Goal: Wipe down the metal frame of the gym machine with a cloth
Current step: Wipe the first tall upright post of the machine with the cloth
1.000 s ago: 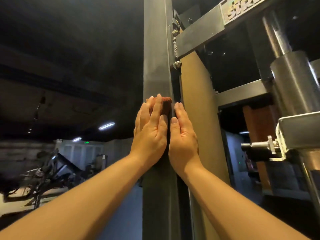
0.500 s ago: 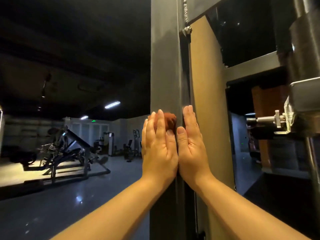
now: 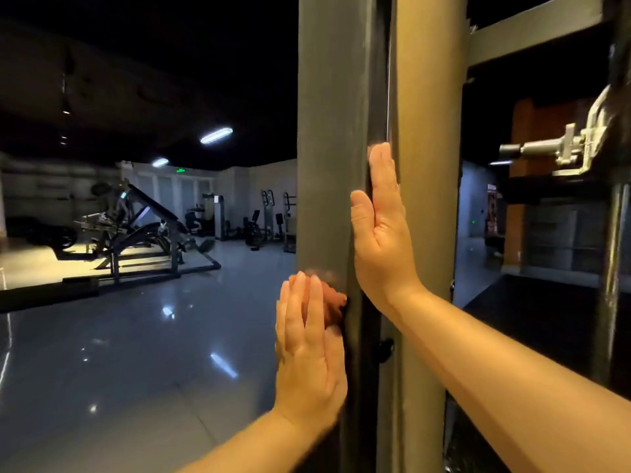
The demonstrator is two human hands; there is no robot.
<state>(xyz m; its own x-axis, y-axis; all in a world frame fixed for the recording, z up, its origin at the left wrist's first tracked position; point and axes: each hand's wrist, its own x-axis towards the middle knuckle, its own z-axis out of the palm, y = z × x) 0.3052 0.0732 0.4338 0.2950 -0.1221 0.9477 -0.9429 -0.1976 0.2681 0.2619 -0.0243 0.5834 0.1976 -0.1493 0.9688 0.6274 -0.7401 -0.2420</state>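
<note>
A grey vertical metal post [image 3: 329, 131] of the gym machine fills the middle of the head view. My left hand [image 3: 309, 343] presses flat against its front face with straight fingers, and a small reddish-brown cloth [image 3: 331, 293] shows under and just past the fingertips. My right hand [image 3: 380, 227] lies flat higher up on the post's right edge, fingers straight and pointing up, thumb on the front face. It holds nothing.
A tan panel [image 3: 426, 165] runs beside the post on the right. Farther right are a grey crossbar [image 3: 532, 25] and a chrome pin and bracket [image 3: 560, 150]. Other gym machines [image 3: 136, 230] stand on the glossy floor at the left.
My left hand has slid down the post with the cloth. My right hand stayed higher, so the two hands are no longer side by side. The view has tilted downward.
</note>
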